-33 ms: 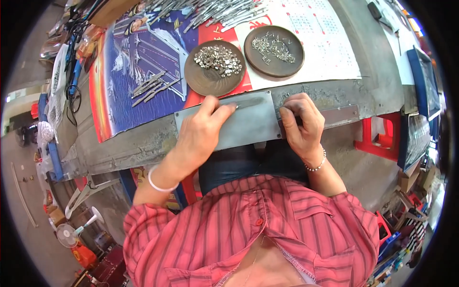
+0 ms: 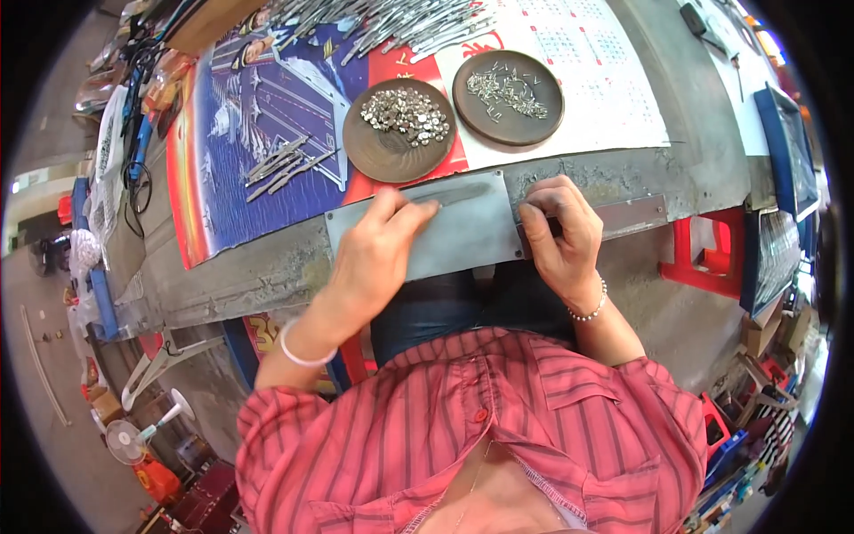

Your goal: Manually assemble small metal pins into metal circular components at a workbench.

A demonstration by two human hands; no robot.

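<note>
My left hand (image 2: 378, 245) is over the left part of a flat grey metal plate (image 2: 463, 236) at the table's front edge. Its thumb and forefinger are pinched together, and whatever they hold is hidden. Just off the plate's right end, my right hand (image 2: 566, 230) is closed, thumb against curled fingers; its contents cannot be made out. A dark smudge marks the plate's far part. Beyond it stand two round brown dishes: the left dish (image 2: 391, 165) carries a heap of small shiny silver rounds, the right dish (image 2: 516, 133) a scatter of tiny silver pins.
Several slim metal tools (image 2: 286, 167) lie on the blue part of a printed poster (image 2: 213, 200), and a large pile of similar tools (image 2: 418, 31) spreads along the far side. A dark metal strip (image 2: 633, 216) lies right of my right hand. Below stands a red stool (image 2: 703, 258).
My left hand has shifted slightly toward me. A small shiny bit seen at its fingertips before is now out of sight. My right hand stays in place.
</note>
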